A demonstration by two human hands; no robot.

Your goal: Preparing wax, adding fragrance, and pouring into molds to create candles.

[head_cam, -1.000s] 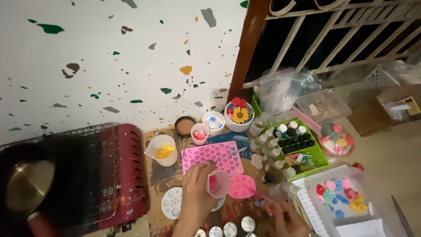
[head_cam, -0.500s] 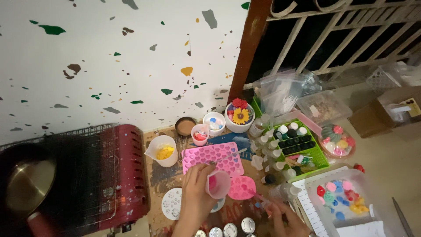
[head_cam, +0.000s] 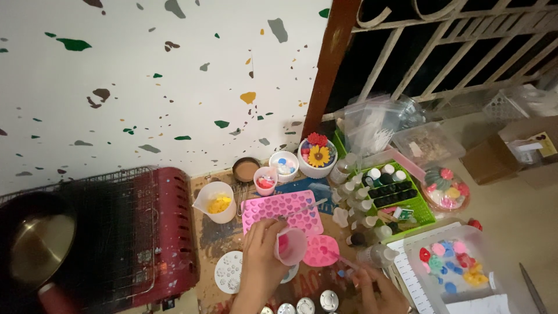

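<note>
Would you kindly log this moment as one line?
left hand: holds pink cup | right hand: grips thin stick | below: small pink mould

Single head-worn view, looking steeply down and forward from above the person's own hands. Left hand and right hand sit at the bottom edge, close to the lens. Beyond the left hand lies the pink heart mould; further beyond, a speckled white wall. Right of the right hand, a clear tub. Dim light; bottom edge possibly cropped. No second view.
</note>
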